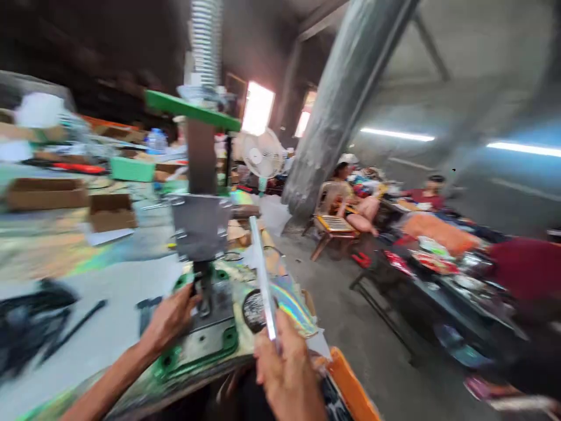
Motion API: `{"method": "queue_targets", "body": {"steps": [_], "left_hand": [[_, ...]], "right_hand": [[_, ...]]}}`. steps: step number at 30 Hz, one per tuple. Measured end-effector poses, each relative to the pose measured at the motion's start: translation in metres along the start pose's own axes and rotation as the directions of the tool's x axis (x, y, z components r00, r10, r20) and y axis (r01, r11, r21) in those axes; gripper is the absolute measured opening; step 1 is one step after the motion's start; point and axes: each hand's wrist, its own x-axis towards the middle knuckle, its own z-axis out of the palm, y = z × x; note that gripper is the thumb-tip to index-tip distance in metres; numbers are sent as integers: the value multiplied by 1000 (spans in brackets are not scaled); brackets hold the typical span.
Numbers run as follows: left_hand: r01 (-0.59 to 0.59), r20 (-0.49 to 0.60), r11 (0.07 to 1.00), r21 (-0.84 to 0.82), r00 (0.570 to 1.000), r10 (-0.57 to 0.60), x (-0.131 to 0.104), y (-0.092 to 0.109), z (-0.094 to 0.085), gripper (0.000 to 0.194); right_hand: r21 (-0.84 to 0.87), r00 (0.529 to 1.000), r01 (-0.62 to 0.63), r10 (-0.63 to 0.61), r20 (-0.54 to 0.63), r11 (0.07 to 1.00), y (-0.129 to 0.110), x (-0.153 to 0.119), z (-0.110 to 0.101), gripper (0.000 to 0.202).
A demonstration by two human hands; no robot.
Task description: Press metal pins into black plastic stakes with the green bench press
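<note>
A green hand press point(200, 225) with a dark head stands on the workbench, its green base near the front edge. At the left side of the press tool, my left hand point(170, 316) has its fingers closed on something I cannot make out. To the right of the base, my right hand point(287, 365) is wrapped round a long silvery bar point(262, 272), which points up and away. Behind that bar lies a round dark dish point(254, 310) with small bits in it. Motion blur softens both hands.
Open cardboard boxes point(47, 194) and a green basket point(131, 168) are at the back left; black pieces point(30, 321) lie at the left. An orange crate point(350, 386) is low at the right. Beyond a fan point(263, 153) and a pillar, people sit near cluttered tables.
</note>
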Motion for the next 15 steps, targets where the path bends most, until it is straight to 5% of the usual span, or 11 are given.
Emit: {"method": "queue_targets", "body": {"steps": [4, 9, 15], "left_hand": [[-74, 26, 997, 32, 997, 73, -13, -30, -34, 8], [236, -4, 956, -175, 971, -241, -24, -62, -65, 7], [315, 71, 949, -16, 947, -313, -31, -86, -56, 14]], "right_hand": [[107, 997, -15, 23, -73, 994, -1, 1, 3, 33], [144, 994, -92, 99, -44, 985, -21, 2, -4, 41], [81, 994, -90, 95, -51, 993, -23, 0, -6, 44]]}}
